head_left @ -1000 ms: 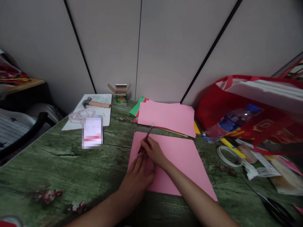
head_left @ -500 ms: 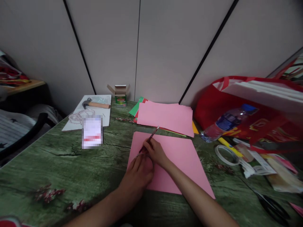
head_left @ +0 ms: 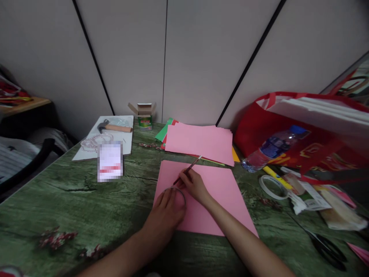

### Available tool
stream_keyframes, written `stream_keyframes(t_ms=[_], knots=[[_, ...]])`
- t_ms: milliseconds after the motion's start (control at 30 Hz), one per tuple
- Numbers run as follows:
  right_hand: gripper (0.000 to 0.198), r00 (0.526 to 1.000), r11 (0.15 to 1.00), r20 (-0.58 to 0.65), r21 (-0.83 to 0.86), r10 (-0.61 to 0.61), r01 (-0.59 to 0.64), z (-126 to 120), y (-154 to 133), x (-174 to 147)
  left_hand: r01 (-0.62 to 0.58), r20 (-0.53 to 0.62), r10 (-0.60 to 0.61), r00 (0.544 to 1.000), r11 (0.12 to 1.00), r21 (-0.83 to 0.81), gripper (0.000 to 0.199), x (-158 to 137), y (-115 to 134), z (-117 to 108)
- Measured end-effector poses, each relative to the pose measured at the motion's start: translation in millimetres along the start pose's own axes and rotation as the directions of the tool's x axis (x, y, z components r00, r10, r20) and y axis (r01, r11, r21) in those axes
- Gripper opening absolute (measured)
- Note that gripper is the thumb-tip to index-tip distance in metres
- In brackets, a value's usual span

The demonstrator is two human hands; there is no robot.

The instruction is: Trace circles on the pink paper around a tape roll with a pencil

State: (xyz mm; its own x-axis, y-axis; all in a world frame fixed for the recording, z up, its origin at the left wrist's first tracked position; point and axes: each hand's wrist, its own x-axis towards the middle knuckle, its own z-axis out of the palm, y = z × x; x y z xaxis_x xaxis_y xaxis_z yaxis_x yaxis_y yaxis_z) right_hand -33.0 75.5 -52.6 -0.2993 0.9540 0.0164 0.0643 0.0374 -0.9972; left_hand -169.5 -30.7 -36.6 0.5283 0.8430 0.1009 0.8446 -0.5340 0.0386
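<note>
A pink sheet of paper lies on the table, with at least one more sheet's edge showing beneath it. My right hand pinches a dark, slim pen with a pale top end. The pen slants up to the right, and its tip is at the upper rim of a thin round ring resting on the pink sheet. Across the ring and the sheet's left part lies my left hand, flat, fingers stretched forward. That hand hides much of the ring. Whether the tip touches paper I cannot tell.
Behind lies a stack of pink sheets over other colours. To the right are a tape roll, black-handled scissors, a water bottle and a red bag. Leftward are a phone, a hammer and a small box.
My right hand has shifted slightly right, and the pen leans further over. More of the ring's upper rim shows. My left hand stays on the ring; the whole view has moved slightly.
</note>
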Motion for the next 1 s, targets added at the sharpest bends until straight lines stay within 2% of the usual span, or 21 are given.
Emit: stream_keyframes(t_ms=[167, 300, 400, 567, 833, 1000], knots=[[0.025, 1.000, 1.000, -0.024, 0.008, 0.018, -0.018, -4.3, -0.9, -4.0, 0.010, 0.004, -0.010, 1.000, 1.000, -0.005, 0.031, 0.6, -1.8, 5.4], [0.030, 0.999, 1.000, -0.048, 0.002, 0.024, -0.024, -8.6, 0.0, -8.9, 0.020, -0.003, -0.020, 1.000, 0.997, -0.069, 0.030, 3.3, -4.3, 4.5], [0.035, 0.997, 1.000, -0.069, 0.001, 0.026, -0.026, -12.5, 2.3, -13.7, 0.014, 0.031, -0.011, 0.999, 0.994, -0.109, 0.029, 6.8, -5.5, -6.5], [0.038, 0.993, 0.999, -0.113, 0.030, 0.020, -0.017, -17.7, 4.3, -22.2, 0.012, 0.193, 0.006, 0.981, 0.996, -0.093, 0.030, 12.3, -7.9, -28.0], [0.043, 0.984, 1.000, -0.179, -0.010, -0.006, 0.005, -19.0, 2.1, -35.0, -0.109, 0.237, 0.153, 0.959, 0.976, -0.189, 0.034, 12.1, -17.4, -55.5], [0.044, 0.980, 0.999, -0.198, -0.029, -0.027, 0.022, -19.6, 2.3, -43.4, -0.146, 0.278, 0.189, 0.942, 0.975, -0.167, 0.038, 14.8, -21.7, -61.9]])
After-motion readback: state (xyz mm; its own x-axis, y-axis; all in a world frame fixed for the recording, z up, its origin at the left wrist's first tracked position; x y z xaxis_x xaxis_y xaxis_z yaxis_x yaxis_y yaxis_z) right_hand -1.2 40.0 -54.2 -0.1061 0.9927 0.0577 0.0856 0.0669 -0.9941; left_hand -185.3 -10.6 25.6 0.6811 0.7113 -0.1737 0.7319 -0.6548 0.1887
